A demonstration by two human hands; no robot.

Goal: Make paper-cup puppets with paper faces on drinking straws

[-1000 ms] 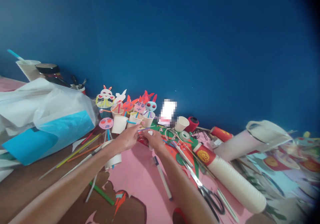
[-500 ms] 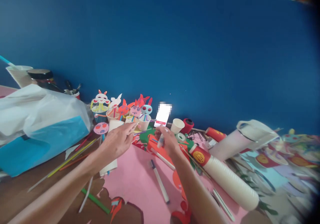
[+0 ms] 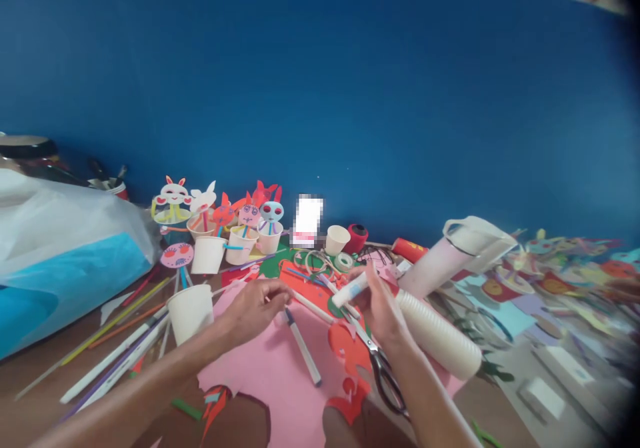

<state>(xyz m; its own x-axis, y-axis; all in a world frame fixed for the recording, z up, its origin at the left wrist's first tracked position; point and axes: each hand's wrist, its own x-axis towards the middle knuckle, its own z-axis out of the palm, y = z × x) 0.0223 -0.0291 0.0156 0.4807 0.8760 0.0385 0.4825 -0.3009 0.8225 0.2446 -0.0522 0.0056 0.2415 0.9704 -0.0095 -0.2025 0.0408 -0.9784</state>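
My right hand [image 3: 377, 301] is wrapped round a white glue stick [image 3: 350, 290], which points left above orange paper scraps. My left hand [image 3: 257, 307] hovers over the pink paper [image 3: 250, 361] with its fingers curled together at the tips; what they pinch, if anything, is too small to make out. A white marker with a dark cap [image 3: 303, 349] lies on the pink paper between my hands. Black-handled scissors [image 3: 383, 368] rest beside my right wrist.
Paper cups [image 3: 190, 311] with paper animal faces stand at the left back. A lit phone [image 3: 307, 221] leans near the blue wall. Stacked cups [image 3: 440, 335] and a white jug [image 3: 440, 258] are on the right; a plastic bag [image 3: 75, 248] lies left.
My hands have come lower and nearer the pink paper, and the glue stick shows more clearly in my right hand. The view has shifted right, uncovering the scissors and a cup.
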